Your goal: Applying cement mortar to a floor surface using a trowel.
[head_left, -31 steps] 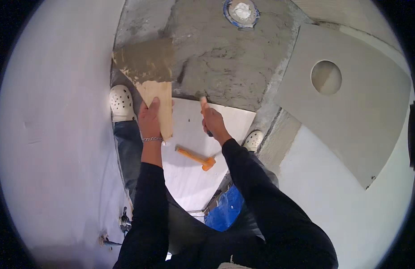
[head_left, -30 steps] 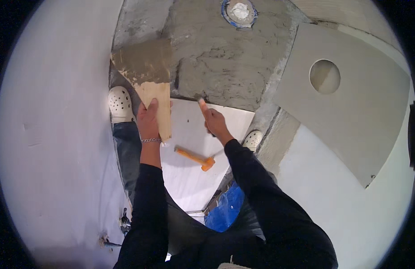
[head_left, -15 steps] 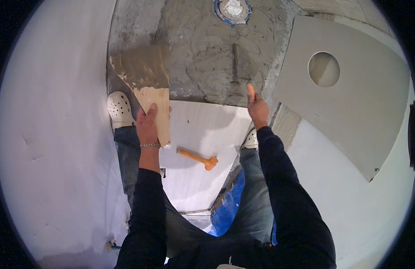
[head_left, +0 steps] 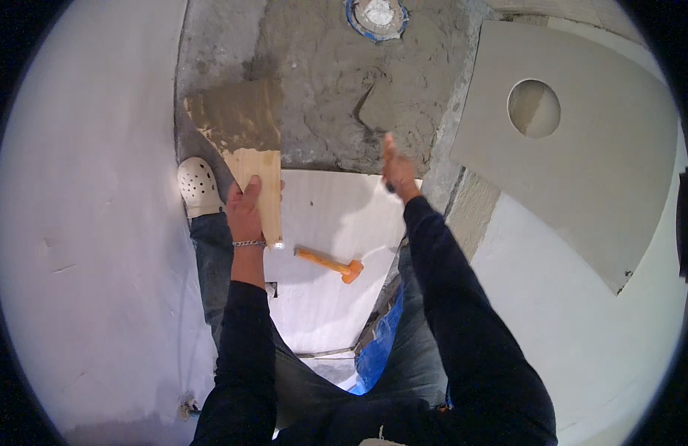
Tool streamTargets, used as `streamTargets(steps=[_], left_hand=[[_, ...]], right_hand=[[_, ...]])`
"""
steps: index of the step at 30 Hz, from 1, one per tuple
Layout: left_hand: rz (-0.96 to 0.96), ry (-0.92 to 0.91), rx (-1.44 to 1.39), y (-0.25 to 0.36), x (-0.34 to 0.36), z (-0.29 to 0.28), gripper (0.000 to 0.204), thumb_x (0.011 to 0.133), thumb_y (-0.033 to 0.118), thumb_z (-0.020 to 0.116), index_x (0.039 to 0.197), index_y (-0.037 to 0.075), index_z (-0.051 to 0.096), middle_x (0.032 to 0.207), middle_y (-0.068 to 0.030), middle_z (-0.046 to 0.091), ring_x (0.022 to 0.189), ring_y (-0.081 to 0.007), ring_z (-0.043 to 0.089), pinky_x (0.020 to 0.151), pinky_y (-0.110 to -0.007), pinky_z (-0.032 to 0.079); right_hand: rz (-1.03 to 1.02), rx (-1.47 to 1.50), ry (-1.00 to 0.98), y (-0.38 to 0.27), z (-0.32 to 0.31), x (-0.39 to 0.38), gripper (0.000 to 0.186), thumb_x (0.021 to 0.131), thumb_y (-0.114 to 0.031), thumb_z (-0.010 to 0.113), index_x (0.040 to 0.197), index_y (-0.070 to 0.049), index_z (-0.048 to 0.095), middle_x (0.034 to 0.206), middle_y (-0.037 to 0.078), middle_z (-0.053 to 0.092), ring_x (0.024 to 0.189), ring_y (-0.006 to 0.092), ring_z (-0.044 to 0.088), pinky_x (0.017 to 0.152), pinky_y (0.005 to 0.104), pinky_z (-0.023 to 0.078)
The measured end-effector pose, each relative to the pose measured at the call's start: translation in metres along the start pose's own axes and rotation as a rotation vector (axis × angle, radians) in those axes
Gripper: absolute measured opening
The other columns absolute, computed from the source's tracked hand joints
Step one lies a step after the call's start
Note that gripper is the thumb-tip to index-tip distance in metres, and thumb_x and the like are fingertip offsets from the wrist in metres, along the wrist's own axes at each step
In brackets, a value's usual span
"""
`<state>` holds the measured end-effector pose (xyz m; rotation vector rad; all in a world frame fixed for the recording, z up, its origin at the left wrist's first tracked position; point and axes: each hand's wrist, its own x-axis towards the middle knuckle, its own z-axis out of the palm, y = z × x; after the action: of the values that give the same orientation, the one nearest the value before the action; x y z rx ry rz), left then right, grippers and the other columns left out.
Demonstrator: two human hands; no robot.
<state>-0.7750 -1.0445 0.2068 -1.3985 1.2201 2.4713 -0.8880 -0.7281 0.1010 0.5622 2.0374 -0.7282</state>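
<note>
- Grey mortar bed fills the floor beyond both hands.
- Left hand fingers grip a wooden board.
- Right hand fingers close around a dark handle, blurred.
- Orange mallet lies on the white tile between them.

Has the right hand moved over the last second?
Yes. The right hand has swung rightward along the laid white tile's far edge, away from the mortar-smeared wooden board.

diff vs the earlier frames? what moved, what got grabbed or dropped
The right hand swung with its trowel from the white tile's top edge, rightward and up onto the grey mortar bed. Nothing taken or let go. The left hand kept its grip on the wooden board; the orange mallet stayed on the tile.
</note>
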Motion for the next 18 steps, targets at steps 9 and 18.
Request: streamTargets(steps=[9,18], left_hand=[[-0.019,-0.014,-0.027,0.018,0.002,0.007,0.032,0.095,0.02,0.058,0.118,0.0,0.054,0.095,-0.0148,0.067,0.075,-0.0219,0.068,0.06,-0.029,0.054],[-0.002,-0.015,0.082,-0.019,0.029,-0.042,0.027,0.093,0.019,0.062,0.113,0.001,0.058,0.099,-0.0073,0.067,0.079,-0.0153,0.066,0.067,-0.028,0.053]], right_hand=[[0.177,0.964,-0.042,-0.023,0.033,-0.059,0.053,0.095,-0.064,0.037,0.094,-0.013,0.051,0.056,-0.001,0.047,0.041,0.0149,0.043,0.041,0.031,0.039],[-0.078,0.374,0.05,-0.042,0.049,-0.1,0.045,0.093,-0.047,0.059,0.104,-0.004,0.058,0.063,0.002,0.053,0.048,0.0096,0.05,0.044,0.0268,0.041]])
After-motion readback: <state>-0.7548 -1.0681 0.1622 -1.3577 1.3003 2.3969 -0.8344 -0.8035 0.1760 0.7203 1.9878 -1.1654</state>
